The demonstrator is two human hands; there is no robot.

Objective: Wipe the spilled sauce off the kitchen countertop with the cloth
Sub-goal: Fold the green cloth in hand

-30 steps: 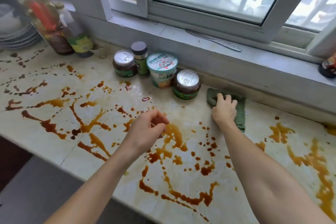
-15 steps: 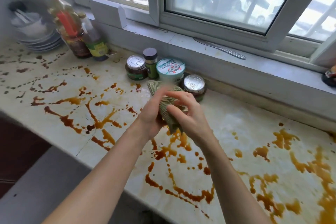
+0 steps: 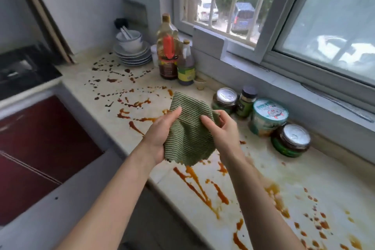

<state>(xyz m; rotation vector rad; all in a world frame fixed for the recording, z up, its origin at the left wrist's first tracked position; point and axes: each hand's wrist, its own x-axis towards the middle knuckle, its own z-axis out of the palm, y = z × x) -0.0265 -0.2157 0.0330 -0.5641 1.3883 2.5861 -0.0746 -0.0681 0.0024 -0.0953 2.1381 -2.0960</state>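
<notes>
Back left corner: stacked plates (image 3: 133, 58) with bowls (image 3: 129, 39) on top. Beside them an oil bottle (image 3: 168, 46) and smaller sauce bottle (image 3: 186, 65). Under the window (image 3: 284, 16): two lidded jars (image 3: 224, 99), spice jar (image 3: 246, 101), green-labelled tub (image 3: 267, 116).

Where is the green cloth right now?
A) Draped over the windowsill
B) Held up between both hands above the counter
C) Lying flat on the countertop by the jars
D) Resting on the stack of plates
B: the green striped cloth is gripped by the left hand and the right hand, lifted above the sauce-streaked countertop.
</notes>
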